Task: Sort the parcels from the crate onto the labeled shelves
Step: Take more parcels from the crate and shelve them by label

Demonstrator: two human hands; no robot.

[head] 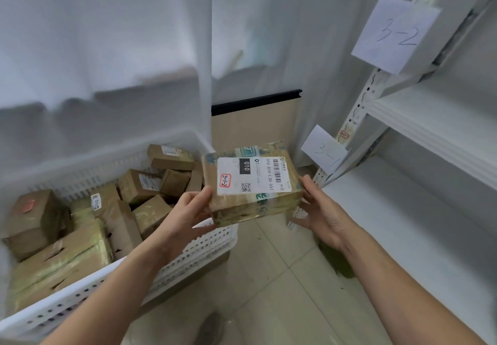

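The left hand (188,210) grips the left side of a flat brown cardboard parcel wrapped in shiny tape (255,206). Its thumb is on top and its fingers curl under. The right hand (320,215) holds the right side the same way. The parcel is up in the air, between the crate and the shelves, and touches neither. On top of it is a white paper sticker (258,172) with a bar code. "3-1-2" is written in red at one corner.

To the left sits a big white plastic crate with little holes (193,253). It is full of more brown cardboard boxes (150,183). To the right stand white metal shelves (419,210). A white paper sign that says "3-1" (324,153) hangs on the shelf post near the right hand. Another white paper sign that says "3-2" (395,34) hangs higher up. Below is a pale tiled floor (282,291), and behind hangs a white curtain (107,35).
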